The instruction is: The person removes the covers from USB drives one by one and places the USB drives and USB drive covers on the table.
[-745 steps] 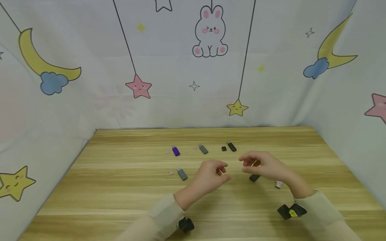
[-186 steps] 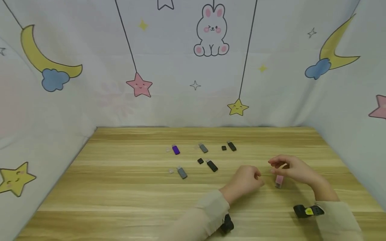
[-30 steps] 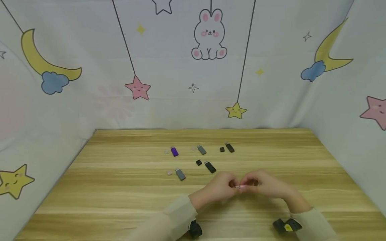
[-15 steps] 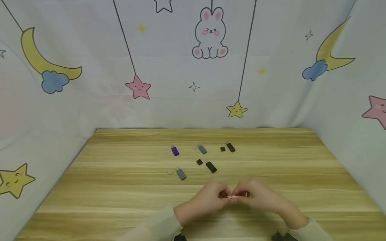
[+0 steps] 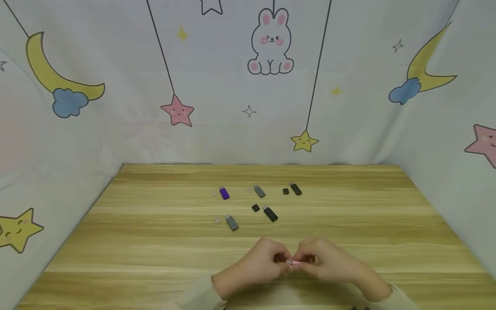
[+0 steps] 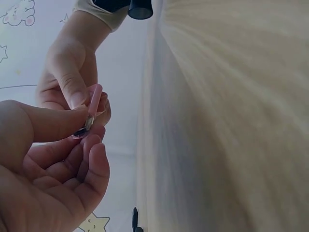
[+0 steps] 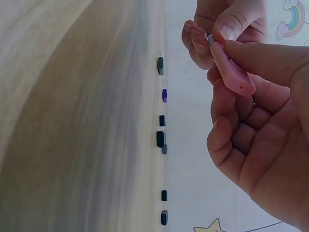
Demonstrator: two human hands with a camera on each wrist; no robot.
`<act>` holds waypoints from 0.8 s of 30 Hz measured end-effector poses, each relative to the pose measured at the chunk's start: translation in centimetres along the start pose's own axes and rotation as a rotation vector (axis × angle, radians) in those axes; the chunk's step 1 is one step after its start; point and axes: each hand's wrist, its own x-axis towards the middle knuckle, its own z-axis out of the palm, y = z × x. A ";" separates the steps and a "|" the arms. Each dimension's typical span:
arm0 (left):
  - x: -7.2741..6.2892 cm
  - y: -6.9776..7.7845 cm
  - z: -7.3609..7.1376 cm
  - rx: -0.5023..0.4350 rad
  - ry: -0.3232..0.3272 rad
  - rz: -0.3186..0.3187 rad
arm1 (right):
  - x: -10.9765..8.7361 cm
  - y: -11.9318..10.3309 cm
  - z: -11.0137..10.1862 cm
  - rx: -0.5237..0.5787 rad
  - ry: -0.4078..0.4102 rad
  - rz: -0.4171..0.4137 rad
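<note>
Both hands meet low over the wooden table [image 5: 135, 241], near its front edge. Between them is a small pink USB drive [image 5: 293, 262]. My right hand [image 5: 306, 259] pinches the pink body [image 7: 234, 72] between thumb and fingers. My left hand [image 5: 280, 260] pinches the drive's other end [image 6: 87, 124], where a metal plug shows under what looks like a clear cap. In the left wrist view the pink body [image 6: 94, 96] sticks up from under the right thumb. The drive is held clear of the table.
Farther back on the table lie a purple drive [image 5: 224, 193], two grey drives [image 5: 259, 191] [image 5: 231, 222] and two black drives [image 5: 296, 189] [image 5: 270, 213], each with a small cap beside it. Printed fabric walls close in the back and both sides.
Over the last second both hands have drawn toward the table's front edge, still holding the pink drive between them. The drives at the back have not moved.
</note>
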 end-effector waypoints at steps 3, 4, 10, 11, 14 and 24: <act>-0.1 0.1 -0.1 -0.012 -0.006 -0.004 | 0.0 -0.1 0.0 0.008 -0.001 -0.012; -0.2 0.1 -0.1 -0.018 -0.008 -0.004 | 0.1 -0.1 0.0 0.009 -0.001 -0.014; -0.2 0.0 -0.2 -0.034 -0.024 -0.010 | -0.1 0.0 0.2 0.042 -0.021 0.006; -0.3 0.0 -0.2 -0.035 -0.026 -0.013 | -0.1 0.1 0.3 0.050 -0.025 0.010; -0.3 0.0 -0.3 -0.044 -0.030 -0.017 | -0.2 0.3 0.4 0.062 -0.029 0.002; -0.4 -0.2 -0.7 -0.069 -0.022 -0.039 | -0.2 0.6 0.1 0.059 -0.019 -0.072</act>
